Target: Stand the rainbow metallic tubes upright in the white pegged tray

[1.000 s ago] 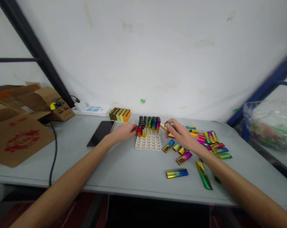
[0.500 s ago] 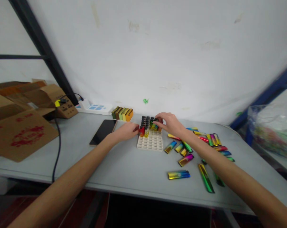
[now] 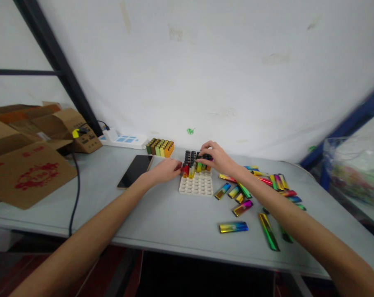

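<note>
A white tray with rows of holes (image 3: 196,186) lies near the middle of the table. Dark-topped lighters (image 3: 191,157) stand upright in its back rows, with red and yellow ones at the front left of the group. My left hand (image 3: 167,170) rests at the tray's left edge, fingers curled beside the red lighter (image 3: 185,170); whether it grips anything is too small to tell. Over the standing lighters on the right side is my right hand (image 3: 217,157), thumb and fingers closed around the top of a yellow-green lighter (image 3: 199,166).
Shiny multicoloured lighters (image 3: 242,208) lie scattered on the right. A phone (image 3: 135,171), a block of upright lighters (image 3: 160,147) and a power strip (image 3: 125,141) sit to the left. Beyond are an open cardboard box (image 3: 35,177) and a black cable (image 3: 77,194).
My right hand has shifted slightly up and its fingers are more arched over the lighters. My left hand has stayed almost in place.
</note>
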`<action>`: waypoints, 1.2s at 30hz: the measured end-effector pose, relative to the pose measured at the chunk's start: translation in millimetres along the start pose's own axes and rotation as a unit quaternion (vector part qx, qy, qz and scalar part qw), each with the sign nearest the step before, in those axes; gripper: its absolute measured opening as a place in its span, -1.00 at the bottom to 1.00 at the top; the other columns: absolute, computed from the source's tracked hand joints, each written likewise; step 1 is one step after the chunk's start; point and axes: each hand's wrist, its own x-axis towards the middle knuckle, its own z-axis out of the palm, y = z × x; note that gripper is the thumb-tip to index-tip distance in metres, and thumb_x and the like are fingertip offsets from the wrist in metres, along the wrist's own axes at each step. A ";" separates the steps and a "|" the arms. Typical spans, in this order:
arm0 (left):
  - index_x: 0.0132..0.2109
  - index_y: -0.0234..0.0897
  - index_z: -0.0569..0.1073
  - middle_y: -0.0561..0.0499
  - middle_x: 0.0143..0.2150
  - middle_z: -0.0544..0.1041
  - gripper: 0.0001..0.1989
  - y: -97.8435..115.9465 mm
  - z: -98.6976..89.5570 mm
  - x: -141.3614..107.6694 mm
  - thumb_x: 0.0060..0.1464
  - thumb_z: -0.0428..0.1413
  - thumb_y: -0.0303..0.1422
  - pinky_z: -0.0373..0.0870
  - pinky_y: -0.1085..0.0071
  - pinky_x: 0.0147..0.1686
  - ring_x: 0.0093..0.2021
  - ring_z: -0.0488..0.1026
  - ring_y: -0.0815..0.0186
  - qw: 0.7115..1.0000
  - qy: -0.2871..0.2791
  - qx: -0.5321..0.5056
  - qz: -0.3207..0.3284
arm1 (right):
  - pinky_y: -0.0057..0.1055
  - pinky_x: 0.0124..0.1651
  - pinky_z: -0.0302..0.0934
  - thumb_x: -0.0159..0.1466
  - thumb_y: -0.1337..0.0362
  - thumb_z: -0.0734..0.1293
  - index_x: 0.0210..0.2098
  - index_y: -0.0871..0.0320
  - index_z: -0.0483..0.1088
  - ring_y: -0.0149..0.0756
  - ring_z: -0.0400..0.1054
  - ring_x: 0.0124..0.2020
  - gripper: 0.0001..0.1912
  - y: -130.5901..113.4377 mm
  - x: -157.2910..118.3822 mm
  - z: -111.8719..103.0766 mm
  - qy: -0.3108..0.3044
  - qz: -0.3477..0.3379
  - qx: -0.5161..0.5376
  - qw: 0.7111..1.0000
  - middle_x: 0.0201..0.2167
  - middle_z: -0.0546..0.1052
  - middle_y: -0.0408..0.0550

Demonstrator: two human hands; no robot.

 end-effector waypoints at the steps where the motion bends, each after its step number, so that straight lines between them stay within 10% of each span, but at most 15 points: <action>1: -0.25 -0.28 0.54 -0.07 -0.30 0.64 -0.77 -0.1 0.1 0.0 0.21 -0.02 -0.36 0.32 0.42 -0.31 -0.27 0.55 0.24 1.000 0.001 -0.001 0.000 | -0.17 0.09 0.22 0.35 0.11 0.35 -0.17 0.18 0.51 -0.12 0.31 -0.03 -0.74 0.4 1.5 0.6 -0.005 -0.004 -0.005 1.000 -0.10 0.42 0.10; 20: -0.26 -0.29 0.52 -0.06 -0.33 0.62 -0.78 -2.1 1.0 0.9 0.21 -0.02 -0.37 0.31 0.42 -0.33 -0.29 0.55 0.25 1.000 -0.002 0.001 0.003 | -0.17 0.04 0.28 0.30 0.15 0.41 -0.15 0.14 0.55 -0.12 0.38 -0.08 -0.78 1.1 -1.1 8.5 0.023 0.019 -0.009 1.000 -0.12 0.47 0.07; 26: -0.26 -0.29 0.52 -0.07 -0.31 0.63 -0.78 -1.5 -0.8 0.7 0.20 -0.01 -0.37 0.32 0.43 -0.33 -0.28 0.55 0.24 1.000 -0.004 0.007 0.000 | -0.17 0.08 0.27 0.35 0.13 0.36 -0.06 0.11 0.51 -0.12 0.38 -0.06 -0.75 -9.4 -14.4 -28.0 0.026 0.025 0.003 0.999 -0.11 0.47 0.07; 36: -0.23 -0.27 0.52 -0.06 -0.32 0.62 -0.80 -3.3 0.9 -1.1 0.17 -0.01 -0.39 0.33 0.42 -0.31 -0.29 0.55 0.24 1.000 0.001 0.010 0.000 | -0.31 -0.11 0.31 0.34 0.06 0.32 -0.14 0.09 0.55 -0.21 0.47 -0.21 -0.73 -1.7 -101.0 -87.7 -0.139 0.131 0.067 0.979 -0.18 0.59 -0.01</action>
